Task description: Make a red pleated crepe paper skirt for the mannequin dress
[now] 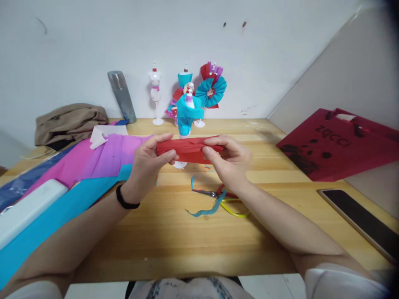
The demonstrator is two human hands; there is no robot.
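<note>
A pleated strip of red crepe paper (190,149) is stretched sideways above the table. My left hand (152,157) pinches its left end between thumb and fingers, and my right hand (229,158) grips its right end the same way. Just behind the paper stands a small white mannequin wrapped in turquoise paper (187,114). Below my right hand lie scissors (215,194) with yellow and red handles, partly hidden by that hand and forearm. A narrow teal paper scrap (208,211) lies across them.
More mannequins (156,93) line the wall, one bearing a turquoise rosette (212,92). A grey bottle (123,99), brown cloth (70,122), purple paper (109,155) and a white box (33,209) are left. A red bag (339,145) and phone (358,218) are right.
</note>
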